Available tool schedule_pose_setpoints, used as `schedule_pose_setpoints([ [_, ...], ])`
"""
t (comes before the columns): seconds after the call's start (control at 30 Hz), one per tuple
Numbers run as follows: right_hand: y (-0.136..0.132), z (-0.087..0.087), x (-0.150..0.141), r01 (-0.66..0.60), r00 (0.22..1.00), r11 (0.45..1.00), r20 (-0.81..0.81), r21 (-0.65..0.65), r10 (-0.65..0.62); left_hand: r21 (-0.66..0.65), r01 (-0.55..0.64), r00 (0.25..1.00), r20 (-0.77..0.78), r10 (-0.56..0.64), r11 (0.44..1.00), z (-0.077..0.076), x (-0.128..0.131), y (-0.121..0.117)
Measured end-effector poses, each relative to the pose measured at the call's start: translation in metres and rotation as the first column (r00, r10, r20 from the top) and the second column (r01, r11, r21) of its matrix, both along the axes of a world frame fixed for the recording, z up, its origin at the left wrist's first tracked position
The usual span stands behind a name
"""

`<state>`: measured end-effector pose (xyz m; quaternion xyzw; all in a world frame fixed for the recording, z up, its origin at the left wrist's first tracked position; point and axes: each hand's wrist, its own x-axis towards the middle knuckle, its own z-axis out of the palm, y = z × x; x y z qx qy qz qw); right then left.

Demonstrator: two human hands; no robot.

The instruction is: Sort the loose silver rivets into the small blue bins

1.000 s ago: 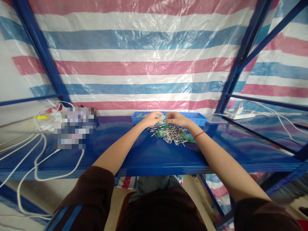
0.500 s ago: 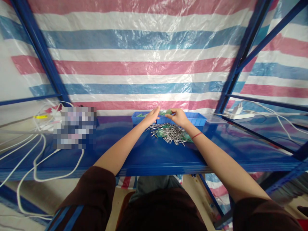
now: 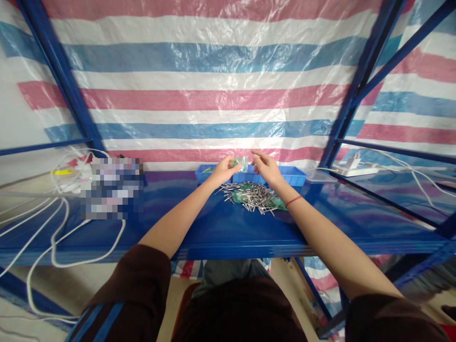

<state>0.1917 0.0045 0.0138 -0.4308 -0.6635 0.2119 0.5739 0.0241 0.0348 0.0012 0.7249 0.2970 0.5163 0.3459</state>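
My left hand [image 3: 223,172] is closed on a small clear plastic bag [image 3: 242,164] with something green in it, held up over the blue divided bin [image 3: 292,175]. To its right, my right hand [image 3: 266,167] is apart from the bag, fingers spread and nothing visible in them. Some green pieces [image 3: 207,170] lie in the bin's left compartment. In front of the bin, below both hands, is a loose pile of thin metal rivets [image 3: 257,197] on and around green plastic [image 3: 280,203].
The blue metal table [image 3: 228,232] has its front edge close to my body. White cables [image 3: 64,223] and a blurred-out item [image 3: 114,187] are at the left. A clear lid [image 3: 320,175] and a white power strip [image 3: 356,168] lie at the right.
The small bag was at my right hand's fingers and is now in my left hand, which has closed on it. My right hand has let go and opened.
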Motion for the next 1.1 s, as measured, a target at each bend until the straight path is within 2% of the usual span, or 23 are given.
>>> schedule_pose_setpoints([
  [0.03, -0.003, 0.001, -0.002, -0.049, 0.998, 0.993, -0.050, -0.111, 0.044, 0.053, -0.002, 1.000, 0.002, 0.002, 0.999, 0.000, -0.001, 0.001],
  [0.1, -0.009, 0.003, -0.005, -0.187, 0.978, 0.938, -0.142, -0.290, 0.151, 0.144, 0.017, 1.000, -0.024, -0.013, 0.989, -0.001, -0.001, 0.003],
  [0.2, -0.015, 0.005, -0.008, -0.339, 0.929, 0.869, -0.273, -0.362, 0.249, 0.208, 0.077, 0.994, -0.087, -0.060, 0.975, 0.000, 0.001, 0.001],
  [0.3, -0.017, 0.007, -0.007, -0.360, 0.907, 0.867, -0.347, -0.346, 0.238, 0.214, 0.098, 0.990, -0.121, -0.073, 0.972, 0.002, 0.001, 0.000],
  [0.37, -0.015, 0.007, -0.005, -0.323, 0.916, 0.891, -0.344, -0.320, 0.208, 0.169, 0.101, 0.983, -0.168, -0.073, 0.980, 0.003, -0.002, 0.000],
  [0.47, -0.009, 0.003, -0.003, -0.235, 0.947, 0.945, -0.274, -0.227, 0.170, 0.019, 0.108, 0.962, -0.256, -0.100, 0.994, 0.003, -0.007, -0.002],
  [0.53, -0.004, -0.001, -0.002, -0.197, 0.966, 0.968, -0.201, -0.156, 0.164, -0.022, 0.104, 0.961, -0.257, -0.106, 0.994, 0.002, -0.007, -0.005],
  [0.7, 0.002, -0.006, -0.006, -0.147, 0.987, 0.989, -0.076, -0.028, 0.145, 0.128, 0.075, 0.990, -0.127, -0.058, 0.989, 0.002, 0.000, -0.003],
  [0.77, 0.000, -0.004, -0.009, -0.099, 0.988, 0.993, -0.121, -0.061, 0.092, 0.169, -0.021, 0.995, -0.092, 0.037, 0.985, 0.005, -0.003, 0.005],
  [0.83, -0.003, -0.001, -0.010, -0.049, 0.981, 0.992, -0.192, -0.120, 0.026, 0.188, -0.210, 0.974, -0.046, 0.222, 0.959, 0.009, -0.016, 0.018],
  [0.93, -0.006, 0.003, -0.009, 0.010, 0.967, 0.984, -0.249, -0.177, -0.055, 0.193, -0.467, 0.875, -0.041, 0.483, 0.863, 0.011, -0.046, 0.034],
  [1.03, -0.007, 0.004, -0.006, 0.028, 0.963, 0.974, -0.256, -0.224, -0.087, 0.176, -0.600, 0.753, -0.207, 0.625, 0.781, 0.006, -0.074, 0.039],
  [1.1, -0.007, 0.003, -0.006, 0.025, 0.966, 0.967, -0.241, -0.255, -0.089, 0.230, -0.639, 0.640, -0.371, 0.673, 0.734, 0.001, -0.084, 0.037],
])
